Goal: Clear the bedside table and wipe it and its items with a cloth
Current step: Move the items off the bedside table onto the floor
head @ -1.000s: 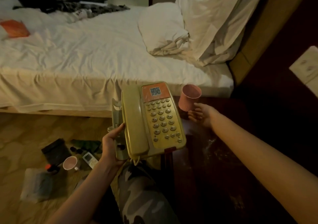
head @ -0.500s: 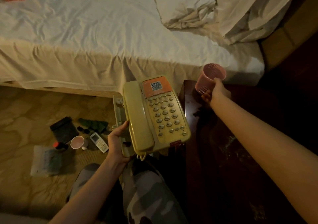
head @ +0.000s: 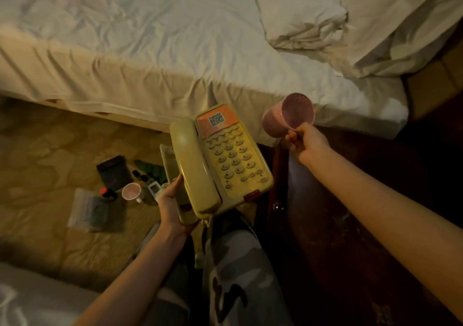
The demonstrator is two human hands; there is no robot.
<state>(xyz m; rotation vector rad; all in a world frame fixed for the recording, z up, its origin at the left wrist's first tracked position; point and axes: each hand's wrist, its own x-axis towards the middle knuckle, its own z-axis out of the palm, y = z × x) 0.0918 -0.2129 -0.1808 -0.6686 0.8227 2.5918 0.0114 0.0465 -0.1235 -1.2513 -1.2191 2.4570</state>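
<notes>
A beige desk telephone (head: 223,160) with an orange label and its handset on the cradle is held up over the floor by my left hand (head: 172,205), which grips its left side from below. My right hand (head: 307,141) pinches the rim of a pink mesh cup (head: 290,116) that is lifted and tilted, its open mouth facing me. The dark wooden bedside table (head: 325,238) lies under my right forearm, its top dusty and bare where visible.
On the carpet at left lie a pink mug (head: 131,192), a white remote (head: 154,189), a black pouch (head: 114,171), a green item (head: 150,169) and a clear bag (head: 87,210). The bed (head: 150,37) with pillows (head: 300,12) fills the top. My camouflage-trousered knee (head: 238,263) is below the phone.
My right hand closed on the pink mesh cup, lifted it off the table and tipped its mouth toward me. The view tilted down. The phone stays held in my left hand.
</notes>
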